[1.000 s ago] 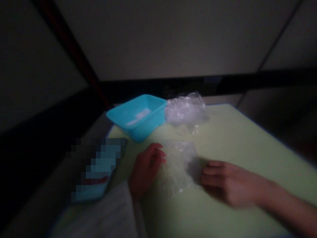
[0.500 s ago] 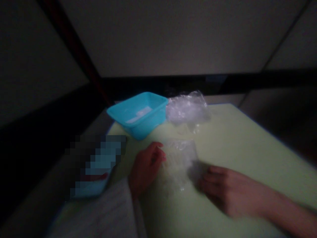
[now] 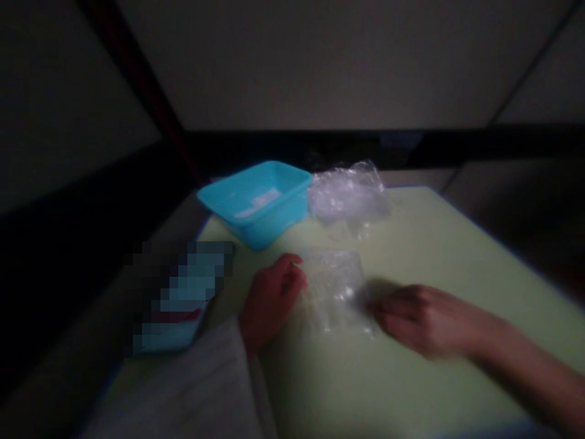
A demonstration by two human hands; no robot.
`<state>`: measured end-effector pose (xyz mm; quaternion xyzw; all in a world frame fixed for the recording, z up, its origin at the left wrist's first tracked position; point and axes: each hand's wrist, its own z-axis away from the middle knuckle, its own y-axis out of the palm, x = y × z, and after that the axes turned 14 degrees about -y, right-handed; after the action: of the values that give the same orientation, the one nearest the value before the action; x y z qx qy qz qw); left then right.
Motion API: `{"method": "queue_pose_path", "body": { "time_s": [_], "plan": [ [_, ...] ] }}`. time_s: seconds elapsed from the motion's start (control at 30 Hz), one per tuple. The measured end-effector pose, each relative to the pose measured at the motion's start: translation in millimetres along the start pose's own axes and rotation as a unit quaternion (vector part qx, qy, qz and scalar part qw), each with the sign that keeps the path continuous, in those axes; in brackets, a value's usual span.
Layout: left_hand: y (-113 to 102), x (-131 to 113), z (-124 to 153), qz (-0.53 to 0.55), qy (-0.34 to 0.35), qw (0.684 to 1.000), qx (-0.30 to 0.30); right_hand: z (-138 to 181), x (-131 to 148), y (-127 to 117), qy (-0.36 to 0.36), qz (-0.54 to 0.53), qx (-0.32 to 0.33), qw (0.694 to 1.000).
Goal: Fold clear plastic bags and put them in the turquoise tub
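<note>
A clear plastic bag (image 3: pixel 336 289) lies flat on the pale green table (image 3: pixel 439 244) between my hands. My left hand (image 3: pixel 271 300) rests at the bag's left edge with fingers curled, touching or pinching it. My right hand (image 3: pixel 418 318) lies at the bag's right edge, fingers together and pointing left onto the plastic. The picture is dim and a little blurred, so the exact grip is unclear.
A turquoise plastic tub (image 3: pixel 258 201) with something white inside stands at the table's far left. A heap of crumpled clear plastic bags (image 3: pixel 350 195) lies right beside it. A blurred-out bluish object (image 3: pixel 176 299) sits off the table's left edge.
My right hand has shifted slightly right and up along the bag's edge. The bag now lies a bit flatter. My left hand has hardly moved.
</note>
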<state>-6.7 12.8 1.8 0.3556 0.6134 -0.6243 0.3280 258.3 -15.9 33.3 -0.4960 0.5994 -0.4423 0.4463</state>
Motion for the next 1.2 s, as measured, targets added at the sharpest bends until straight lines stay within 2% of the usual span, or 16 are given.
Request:
{"method": "queue_pose_path", "body": {
  "time_s": [0.17, 0.33, 0.5, 0.73, 1.2],
  "plan": [
    [0.0, 0.0, 1.3, -0.004, 0.011, 1.000, -0.006, -1.7, -0.6, -0.7, 0.002, -0.016, 0.016, 1.000],
    [-0.5, -1.8, 3.7, -0.025, 0.042, 0.999, -0.023, 2.1, -9.8, 0.9, 0.020, -0.017, -0.023, 0.999],
    [-0.7, -4.8, 2.7, -0.021, 0.050, 0.998, -0.019, 1.3, -22.7, 7.6, 0.122, -0.078, -0.037, 0.989],
    [0.3, -1.1, -0.4, -0.012, 0.055, 0.998, -0.009, 4.2, -29.8, 26.0, 0.184, -0.110, 0.019, 0.976],
    [0.8, 1.4, -1.5, -0.027, 0.048, 0.998, -0.006, 7.9, -29.9, 24.4, 0.211, -0.108, 0.057, 0.970]
  ]
}}
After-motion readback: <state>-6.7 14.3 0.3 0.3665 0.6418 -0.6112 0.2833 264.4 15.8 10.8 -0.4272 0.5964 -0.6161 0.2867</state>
